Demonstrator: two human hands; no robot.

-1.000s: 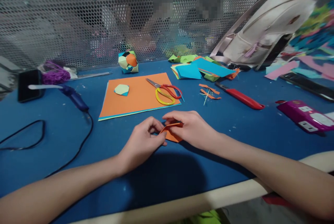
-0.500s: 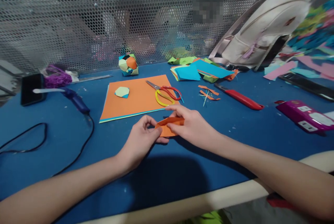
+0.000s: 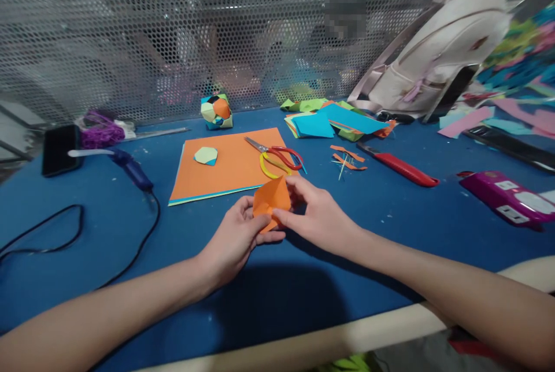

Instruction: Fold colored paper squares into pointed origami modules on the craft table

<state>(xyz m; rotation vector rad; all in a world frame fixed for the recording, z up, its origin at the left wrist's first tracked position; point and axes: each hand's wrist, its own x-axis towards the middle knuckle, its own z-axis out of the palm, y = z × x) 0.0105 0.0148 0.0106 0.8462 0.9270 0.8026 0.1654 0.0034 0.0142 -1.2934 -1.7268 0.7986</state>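
Observation:
Between my two hands is a small piece of orange paper [image 3: 272, 195], partly folded, with one flap standing up at the back. My left hand [image 3: 236, 232] grips its left side, thumb pressed on the lower part. My right hand [image 3: 318, 210] pinches its right edge, thumb on the front near the fold and fingers behind. Just beyond lies a stack of coloured sheets [image 3: 208, 182], orange on top. On that stack rest scissors [image 3: 280, 158] with red and yellow handles and a small pale green and blue folded paper piece [image 3: 206, 155].
A paper ball [image 3: 217, 111] stands at the back, near blue and green papers [image 3: 316, 125]. To the right lie orange scraps [image 3: 349, 157], a red cutter [image 3: 403, 168] and a purple power strip [image 3: 505, 197]. At left are a glue gun [image 3: 130, 166] with its cord and a phone [image 3: 61, 151].
The orange paper has opened up, its back flap now raised where it was folded flat and low. My right thumb has shifted left toward the middle. The view has moved slightly.

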